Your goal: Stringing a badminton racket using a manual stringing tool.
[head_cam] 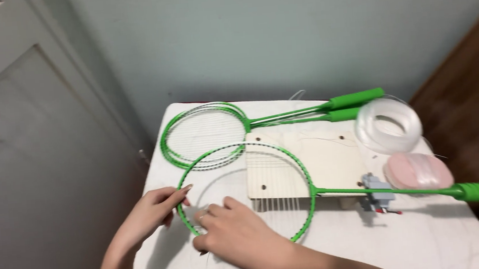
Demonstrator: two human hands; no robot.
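Right hand (233, 232) and left hand (157, 209) pinch green racket frame (305, 172)

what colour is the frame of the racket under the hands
Bright green, seen best in the head view: the racket frame.

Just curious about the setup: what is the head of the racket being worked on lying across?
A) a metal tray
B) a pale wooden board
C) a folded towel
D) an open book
B: the green racket head, gripped at its rim by the left hand, overlaps a pale wooden board on the table.
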